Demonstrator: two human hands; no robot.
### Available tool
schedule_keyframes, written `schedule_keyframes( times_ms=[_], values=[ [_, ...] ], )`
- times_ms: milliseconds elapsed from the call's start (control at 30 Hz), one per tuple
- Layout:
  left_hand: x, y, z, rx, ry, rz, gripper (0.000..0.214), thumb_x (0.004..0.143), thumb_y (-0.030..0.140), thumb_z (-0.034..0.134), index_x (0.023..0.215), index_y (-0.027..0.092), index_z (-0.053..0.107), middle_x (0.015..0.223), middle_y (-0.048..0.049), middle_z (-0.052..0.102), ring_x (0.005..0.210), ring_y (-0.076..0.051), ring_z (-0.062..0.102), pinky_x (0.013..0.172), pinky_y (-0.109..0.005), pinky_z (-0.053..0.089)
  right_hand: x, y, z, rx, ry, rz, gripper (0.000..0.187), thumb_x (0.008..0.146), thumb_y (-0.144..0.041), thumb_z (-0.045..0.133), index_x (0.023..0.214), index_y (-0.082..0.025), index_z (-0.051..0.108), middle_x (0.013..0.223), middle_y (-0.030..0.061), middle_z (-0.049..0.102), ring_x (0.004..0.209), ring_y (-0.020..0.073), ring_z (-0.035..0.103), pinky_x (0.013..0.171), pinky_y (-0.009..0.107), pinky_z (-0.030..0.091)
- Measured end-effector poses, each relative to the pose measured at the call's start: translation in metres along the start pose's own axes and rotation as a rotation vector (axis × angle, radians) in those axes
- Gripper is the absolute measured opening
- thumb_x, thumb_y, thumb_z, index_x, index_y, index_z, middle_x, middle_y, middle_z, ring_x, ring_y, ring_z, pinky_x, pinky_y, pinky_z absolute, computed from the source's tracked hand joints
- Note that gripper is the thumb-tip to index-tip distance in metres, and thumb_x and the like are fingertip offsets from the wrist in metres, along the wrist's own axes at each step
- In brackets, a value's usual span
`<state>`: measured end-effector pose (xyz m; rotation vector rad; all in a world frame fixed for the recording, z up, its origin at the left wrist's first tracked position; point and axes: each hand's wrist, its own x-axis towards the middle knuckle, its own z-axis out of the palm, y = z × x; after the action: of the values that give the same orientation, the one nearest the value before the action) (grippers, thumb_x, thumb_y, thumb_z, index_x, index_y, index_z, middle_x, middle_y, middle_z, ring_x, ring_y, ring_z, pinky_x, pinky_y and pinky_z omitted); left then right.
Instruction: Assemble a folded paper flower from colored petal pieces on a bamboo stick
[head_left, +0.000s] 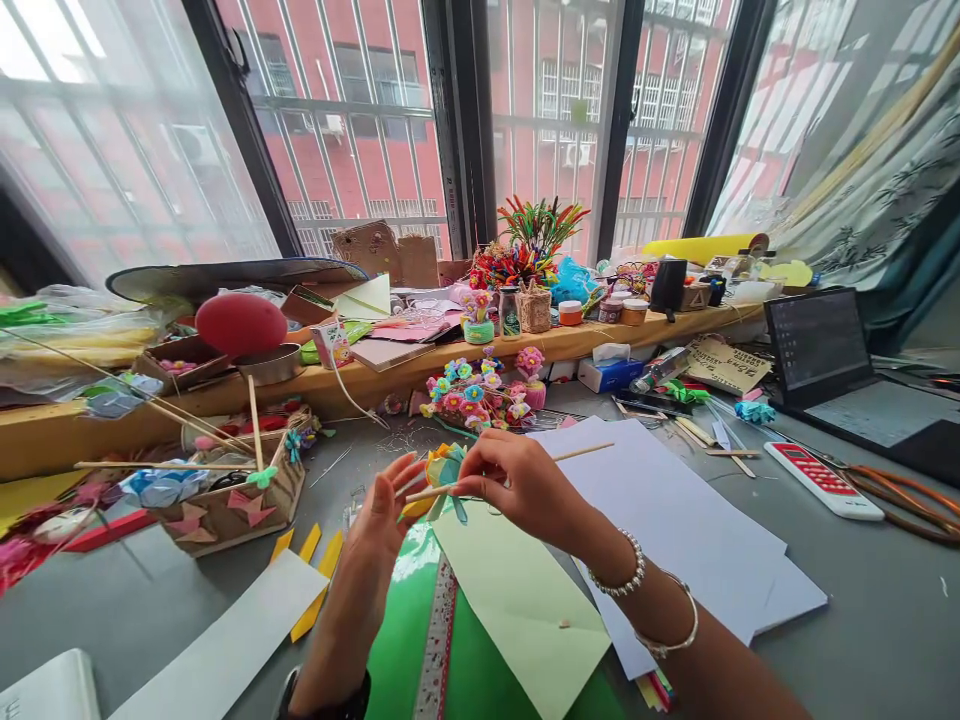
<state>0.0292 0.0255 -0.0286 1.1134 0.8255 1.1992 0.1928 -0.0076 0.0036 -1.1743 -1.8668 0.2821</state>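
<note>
flower is showing yellow-orange and pale-blue petals at a pale green sheet's far end, right hand pinching a thin stick before it, left hand spreading its fingers alongside.

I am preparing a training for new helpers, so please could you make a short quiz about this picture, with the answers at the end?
1. Which hand pinches the thin wooden stick?
2. True or false: the patterned ruler lies on the green mat.
3. Which of these lies nearest to the laptop?
A) the red balloon
B) the white-and-red keypad device
C) the pink drink carton

Key:
1. The right hand; the left hand is open beside the yellow-and-blue flower.
2. True.
3. B.
</note>
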Motion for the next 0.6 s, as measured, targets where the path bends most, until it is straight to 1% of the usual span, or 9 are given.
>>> schedule_keyframes(
  times_ms=[67, 100, 167, 200, 300, 433, 500, 600],
  values=[
    [0.000, 0.000, 0.002, -0.210, -0.062, -0.197, 0.047, 0.076, 0.055, 0.047, 0.103, 0.018, 0.057, 0.098, -0.0070, 0.062, 0.089, -0.021, 0.059, 0.079, -0.033, 0.046, -0.001, -0.002, 0.001, -0.006, -0.024, -0.042, 0.013, 0.079, -0.024, 0.059, 0.071, -0.014, 0.059, 0.072, 0.0010, 0.055, 0.065, 0.0107, 0.051, 0.058, 0.021, 0.041],
    [0.000, 0.001, 0.003, -0.284, -0.085, -0.266, 0.044, 0.078, 0.052, 0.046, 0.099, 0.017, 0.059, 0.089, -0.0063, 0.064, 0.082, -0.020, 0.061, 0.076, -0.033, 0.047, -0.002, -0.003, 0.001, -0.012, -0.037, -0.064, 0.012, 0.079, -0.024, 0.058, 0.071, -0.015, 0.059, 0.072, 0.0009, 0.055, 0.065, 0.0107, 0.052, 0.059, 0.021, 0.041],
    [-0.002, 0.003, 0.002, -0.378, -0.116, -0.355, 0.038, 0.082, 0.047, 0.044, 0.090, 0.015, 0.063, 0.073, -0.0044, 0.065, 0.071, -0.017, 0.062, 0.071, -0.031, 0.049, -0.004, -0.005, 0.002, -0.025, -0.052, -0.111, 0.010, 0.079, -0.022, 0.058, 0.072, -0.016, 0.058, 0.073, 0.0005, 0.055, 0.065, 0.0103, 0.052, 0.059, 0.020, 0.041],
    [-0.003, 0.004, 0.002, -0.410, -0.131, -0.377, 0.037, 0.083, 0.045, 0.043, 0.086, 0.014, 0.064, 0.069, -0.0039, 0.065, 0.066, -0.015, 0.062, 0.068, -0.029, 0.050, -0.004, -0.006, 0.003, -0.033, -0.056, -0.136, 0.009, 0.079, -0.021, 0.058, 0.072, -0.016, 0.058, 0.073, 0.0002, 0.055, 0.065, 0.0101, 0.052, 0.059, 0.020, 0.041],
    [-0.008, 0.008, 0.003, -0.470, -0.162, -0.412, 0.035, 0.084, 0.041, 0.044, 0.080, 0.014, 0.066, 0.068, -0.0029, 0.065, 0.057, -0.011, 0.059, 0.059, -0.024, 0.050, -0.006, -0.009, 0.007, -0.066, -0.046, -0.224, 0.008, 0.080, -0.020, 0.056, 0.073, -0.016, 0.057, 0.072, 0.0004, 0.055, 0.066, 0.0106, 0.052, 0.060, 0.021, 0.042],
    [-0.011, 0.010, 0.004, -0.503, -0.115, -0.426, 0.026, 0.083, 0.034, 0.047, 0.090, 0.017, 0.065, 0.075, -0.0018, 0.067, 0.060, -0.011, 0.060, 0.060, -0.023, 0.051, -0.006, -0.009, 0.014, -0.113, 0.006, -0.326, 0.011, 0.082, -0.022, 0.053, 0.074, -0.016, 0.057, 0.075, 0.0033, 0.056, 0.073, 0.0135, 0.054, 0.066, 0.023, 0.043],
    [-0.011, 0.010, 0.004, -0.519, -0.110, -0.411, 0.022, 0.082, 0.031, 0.049, 0.089, 0.018, 0.065, 0.071, -0.0004, 0.066, 0.059, -0.011, 0.060, 0.060, -0.022, 0.050, -0.006, -0.009, 0.018, -0.142, 0.038, -0.357, 0.014, 0.084, -0.023, 0.050, 0.075, -0.016, 0.056, 0.075, 0.0042, 0.057, 0.071, 0.0135, 0.054, 0.063, 0.023, 0.044],
    [-0.008, 0.009, 0.003, -0.564, -0.148, -0.392, 0.018, 0.079, 0.027, 0.052, 0.078, 0.016, 0.066, 0.062, 0.0005, 0.064, 0.055, -0.010, 0.058, 0.056, -0.021, 0.049, -0.006, -0.006, 0.023, -0.202, 0.097, -0.400, 0.018, 0.087, -0.025, 0.045, 0.075, -0.016, 0.055, 0.074, 0.0049, 0.057, 0.066, 0.0137, 0.053, 0.059, 0.024, 0.044]
  ],
)
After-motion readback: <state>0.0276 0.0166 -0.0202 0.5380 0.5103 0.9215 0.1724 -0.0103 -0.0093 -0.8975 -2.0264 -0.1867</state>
